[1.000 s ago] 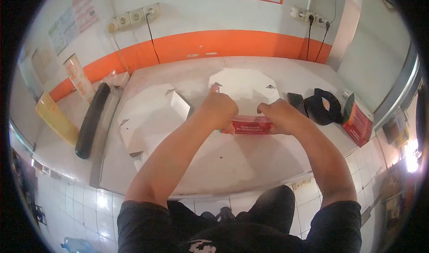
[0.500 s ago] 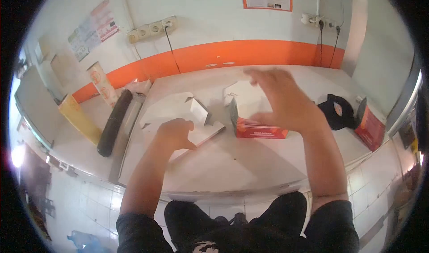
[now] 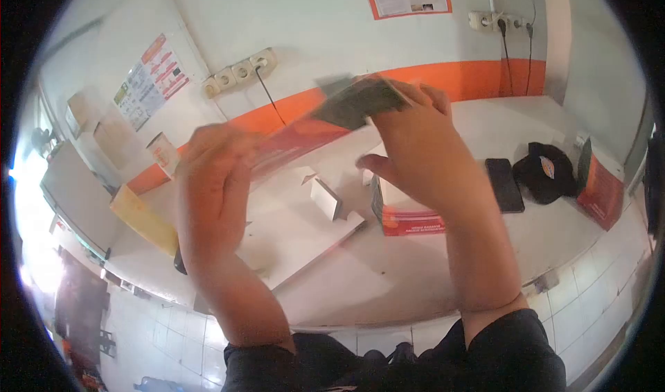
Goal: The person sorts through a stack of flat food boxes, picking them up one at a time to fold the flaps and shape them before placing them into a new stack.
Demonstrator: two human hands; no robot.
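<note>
A red and dark green printed cardboard sheet (image 3: 305, 137), apparently an unfolded box, is raised above the table and smeared by motion. My left hand (image 3: 218, 167) grips its left end. At the upper right end, the fingers of my right hand (image 3: 424, 146) are closed on the green part, with the thumb held apart below. Under my right hand lies a stack of similar red cardboard sheets (image 3: 414, 224), partly hidden by my wrist. A white-sided cardboard blank (image 3: 291, 236) lies flat in front of me, with a small flap (image 3: 324, 198) standing up.
On the right of the white table (image 3: 388, 291) are a dark phone (image 3: 505, 185), a black cap (image 3: 540, 173) and a standing red box (image 3: 601, 191). To the left lies a yellow roll (image 3: 144, 220). Wall sockets (image 3: 241, 72) with plugged cables sit behind.
Both hands have risen from the table, and a cardboard sheet is now held between them. The view has shifted, and the phone beside the cap has come into sight.
</note>
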